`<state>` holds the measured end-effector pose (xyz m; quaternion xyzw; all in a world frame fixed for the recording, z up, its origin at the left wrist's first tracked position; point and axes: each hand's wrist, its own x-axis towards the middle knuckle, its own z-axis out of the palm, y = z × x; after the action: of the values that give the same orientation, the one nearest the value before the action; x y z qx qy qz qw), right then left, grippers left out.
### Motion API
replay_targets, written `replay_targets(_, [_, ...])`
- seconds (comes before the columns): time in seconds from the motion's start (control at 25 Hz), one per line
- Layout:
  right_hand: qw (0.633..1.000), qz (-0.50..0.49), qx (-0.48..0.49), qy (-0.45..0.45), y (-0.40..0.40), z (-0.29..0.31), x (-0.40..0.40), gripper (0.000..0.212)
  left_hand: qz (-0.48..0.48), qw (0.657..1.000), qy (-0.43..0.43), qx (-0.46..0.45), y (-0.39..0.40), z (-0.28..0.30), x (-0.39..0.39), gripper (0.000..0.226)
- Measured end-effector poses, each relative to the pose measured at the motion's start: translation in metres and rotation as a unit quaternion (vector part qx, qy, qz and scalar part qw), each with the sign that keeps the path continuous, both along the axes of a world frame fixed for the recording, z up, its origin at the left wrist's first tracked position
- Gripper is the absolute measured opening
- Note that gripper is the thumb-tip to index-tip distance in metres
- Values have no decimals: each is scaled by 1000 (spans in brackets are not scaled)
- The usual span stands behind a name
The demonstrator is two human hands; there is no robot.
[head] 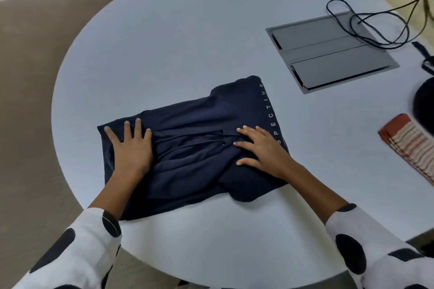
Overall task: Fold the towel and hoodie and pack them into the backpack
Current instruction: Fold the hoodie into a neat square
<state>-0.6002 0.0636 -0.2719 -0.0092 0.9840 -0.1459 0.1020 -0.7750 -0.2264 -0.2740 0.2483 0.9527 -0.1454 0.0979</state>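
Hoodie [199, 145], navy and folded to a rough rectangle, lies near the tabletop's [187, 42] front edge with its long axis running left to right, pinned flat under both hands. The left hand [131, 145] presses its left end and the right hand [260, 150] its right part, fingers straight and spread, gripping nothing (the lettered edge shows just beyond the right fingertips). With each hand on one end, a fold across the long axis looks the likely next move; the striped towel [408, 145] waits folded at the right edge, beside a dark shape that may be the backpack [424, 101].
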Motion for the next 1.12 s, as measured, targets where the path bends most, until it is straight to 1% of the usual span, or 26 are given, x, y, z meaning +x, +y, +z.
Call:
replay_targets(0.04, [1000, -11, -20, -8, -2, 2, 11, 70, -16, 997, 30, 73, 6, 2, 10, 34])
replay_targets(0.08, [998, -39, -53, -11, -4, 7, 21, 68, -42, 984, 55, 163, 14, 4, 23, 27])
replay_targets(0.12, [993, -71, -90, -1, -6, 12, 30, 64, -77, 965, 65, 242, 22, 6, 39, 24])
replay_targets(0.16, [989, -94, -112, 13, -10, 16, 38, 56, -116, 949, 60, 287, 31, 8, 58, 28])
replay_targets(0.2, [989, -99, -110, 31, -14, 19, 44, 51, -159, 942, 39, 293, 39, 9, 76, 36])
replay_targets(0.28, [996, -60, -45, 39, -21, 22, 52, 52, -243, 939, -1, 243, 50, 5, 107, 45])
replay_targets(0.36, [1000, -22, 5, 12, -25, 19, 56, 52, -282, 938, -1, 202, 54, -3, 118, 37])
replay_targets(0.44, [999, -10, 32, 20, -24, 15, 56, 39, -262, 938, 22, 227, 54, -3, 114, 24])
replay_targets(0.52, [998, 1, 48, 37, -21, 17, 54, 30, -180, 937, 18, 300, 55, 8, 106, 19])
replay_targets(0.56, [999, -2, 27, 32, -19, 19, 54, 28, -126, 931, 5, 343, 56, 16, 101, 17])
replay_targets(0.6, [999, -16, -9, 31, -17, 22, 54, 30, -77, 921, -14, 381, 58, 24, 97, 16])
replay_targets(0.64, [999, -32, -41, 17, -15, 26, 53, 39, -34, 909, -33, 414, 59, 29, 93, 17])
replay_targets(0.68, [998, -31, -45, 7, -14, 27, 53, 48, 4, 898, -52, 436, 60, 32, 89, 18])
replay_targets(0.72, [1000, -15, -25, 6, -15, 27, 52, 50, 34, 892, -67, 446, 61, 33, 85, 18])
replay_targets(0.76, [1000, 4, 1, 22, -16, 25, 52, 43, 53, 894, -80, 437, 62, 32, 84, 17])
replay_targets(0.8, [999, 2, 4, 47, -17, 23, 53, 33, 56, 906, -78, 411, 62, 31, 83, 15])
replay_targets(0.84, [997, -21, -19, 67, -16, 23, 54, 25, 37, 921, -57, 384, 62, 29, 85, 9])
replay_targets(0.88, [994, -53, -59, 78, -16, 27, 55, 22, -2, 926, -37, 376, 62, 28, 88, 5])
replay_targets(0.92, [987, -90, -97, 96, -15, 31, 55, 21, -54, 919, -34, 390, 62, 29, 91, 8])
replay_targets(0.96, [979, -121, -126, 109, -14, 35, 55, 21, -104, 901, -61, 417, 64, 31, 97, 13])
replay_targets(1.0, [971, -143, -146, 122, -13, 38, 55, 21, -138, 879, -111, 443, 67, 35, 106, 16])
replay_targets(1.04, [966, -157, -160, 131, -13, 41, 56, 21, -146, 856, -174, 463, 70, 39, 115, 21])
replay_targets(1.12, [960, -165, -174, 143, -13, 43, 56, 20, -114, 817, -294, 483, 77, 41, 129, 40])
